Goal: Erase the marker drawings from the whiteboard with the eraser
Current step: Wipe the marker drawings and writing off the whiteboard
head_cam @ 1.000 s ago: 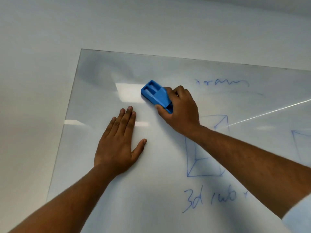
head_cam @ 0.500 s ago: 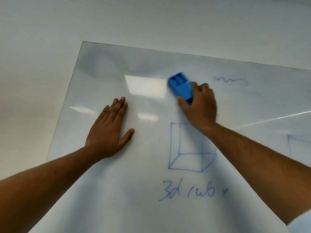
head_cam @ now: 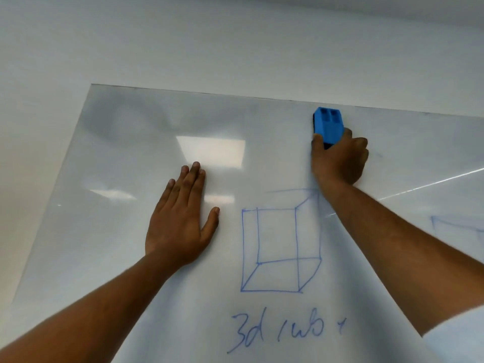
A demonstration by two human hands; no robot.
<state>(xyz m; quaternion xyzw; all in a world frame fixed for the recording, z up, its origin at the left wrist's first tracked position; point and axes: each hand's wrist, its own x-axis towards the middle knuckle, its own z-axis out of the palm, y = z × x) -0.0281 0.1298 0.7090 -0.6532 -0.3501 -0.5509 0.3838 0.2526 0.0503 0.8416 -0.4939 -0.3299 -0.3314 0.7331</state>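
A glossy whiteboard [head_cam: 125, 231] fills most of the view, mounted on a pale wall. My right hand [head_cam: 339, 158] grips a blue eraser [head_cam: 328, 125] and presses it flat against the board close to its top edge. My left hand [head_cam: 183, 218] lies flat on the board, fingers together and thumb out, left of a blue marker cube drawing [head_cam: 277, 247]. Blue handwriting [head_cam: 285, 330] sits under the cube. Part of another blue drawing [head_cam: 455, 224] shows at the right edge. My right forearm covers the cube's upper right corner.
The board's top edge [head_cam: 235, 95] runs just above the eraser, its left edge slanting down to the lower left. Ceiling-light reflections [head_cam: 212, 151] glare on the board above my left hand. A white sleeve [head_cam: 458, 336] shows at the lower right.
My right hand has swept the eraser rightward and up toward the top edge. The blue scribble that stood at the upper right is gone. My left hand stayed flat on the board.
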